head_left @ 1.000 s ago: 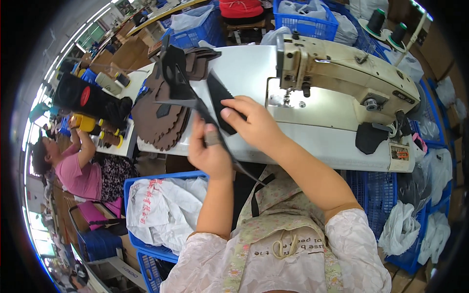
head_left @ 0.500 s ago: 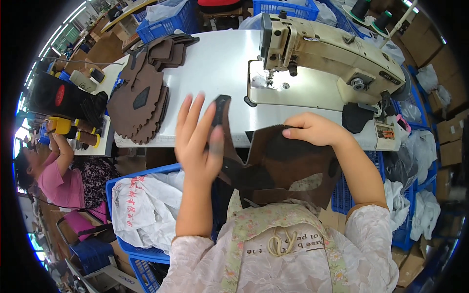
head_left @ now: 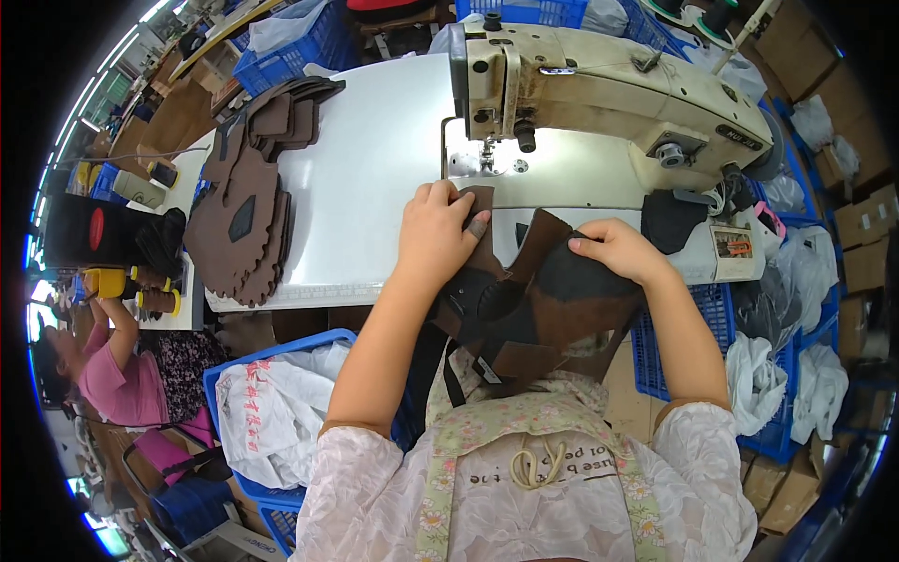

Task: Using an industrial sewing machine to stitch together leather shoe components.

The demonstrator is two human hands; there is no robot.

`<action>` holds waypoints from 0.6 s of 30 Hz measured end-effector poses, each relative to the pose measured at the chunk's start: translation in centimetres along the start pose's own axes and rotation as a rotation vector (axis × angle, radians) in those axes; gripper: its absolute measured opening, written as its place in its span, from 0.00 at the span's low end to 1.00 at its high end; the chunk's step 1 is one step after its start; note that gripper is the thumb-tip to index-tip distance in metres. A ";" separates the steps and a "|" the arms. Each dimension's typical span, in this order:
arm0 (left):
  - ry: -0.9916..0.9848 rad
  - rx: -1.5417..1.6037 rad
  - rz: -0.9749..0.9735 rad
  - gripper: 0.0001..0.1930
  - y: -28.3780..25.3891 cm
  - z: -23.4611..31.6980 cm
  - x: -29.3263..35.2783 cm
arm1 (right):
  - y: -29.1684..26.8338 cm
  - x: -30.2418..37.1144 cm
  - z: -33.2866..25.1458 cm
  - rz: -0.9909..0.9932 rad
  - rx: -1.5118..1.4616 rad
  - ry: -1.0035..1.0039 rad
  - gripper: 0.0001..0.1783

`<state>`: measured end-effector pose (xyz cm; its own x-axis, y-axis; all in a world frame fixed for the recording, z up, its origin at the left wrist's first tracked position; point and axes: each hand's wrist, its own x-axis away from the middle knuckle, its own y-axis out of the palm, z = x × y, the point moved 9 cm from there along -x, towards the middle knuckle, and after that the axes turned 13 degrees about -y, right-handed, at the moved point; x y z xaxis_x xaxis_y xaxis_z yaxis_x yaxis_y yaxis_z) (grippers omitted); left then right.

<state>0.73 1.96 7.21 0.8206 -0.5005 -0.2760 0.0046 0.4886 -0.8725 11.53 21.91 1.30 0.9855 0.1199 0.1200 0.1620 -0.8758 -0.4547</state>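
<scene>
Dark piece (head_left: 579, 276) held — sewing machine (head_left: 609, 94) beyond (brown stack (head_left: 229, 253) left)

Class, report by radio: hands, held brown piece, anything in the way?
Left hand, right hand: both holding brown piece. Piece over near edge of table. Stacked pieces leftward, clear of hands.

Glare whitens my tabletop (head_left: 384, 122), brightest beneath the sewing machine (head_left: 609, 89); the dark piece (head_left: 562, 318) I hold looks dull. Ceiling tubes (head_left: 153, 11) shine upper left; fisheye distortion bends edges near the black rim.
</scene>
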 end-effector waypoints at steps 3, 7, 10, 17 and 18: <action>-0.036 0.036 0.070 0.18 2.6 -0.4 0.4 | -1.6 1.0 -0.3 0.305 0.085 -0.117 0.12; -0.082 -0.116 0.064 0.22 5.1 -1.3 0.7 | -6.2 5.6 -3.6 0.902 0.228 -0.230 0.07; -0.061 -0.123 0.023 0.23 5.6 -1.3 -0.1 | -5.1 4.7 -5.4 0.782 0.041 -0.212 0.06; -0.021 -0.168 -0.012 0.25 6.4 -1.2 -0.7 | 1.6 -3.6 -7.8 0.569 0.680 -0.298 0.16; -0.013 -0.185 -0.020 0.25 6.4 -1.3 -0.7 | 2.1 -4.0 -7.6 0.566 0.674 -0.290 0.16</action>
<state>-0.60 4.52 1.29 0.8289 -0.4989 -0.2531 -0.0828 0.3380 -0.9375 7.53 16.03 6.58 0.8861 -0.0504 -0.4607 -0.4416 -0.3935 -0.8063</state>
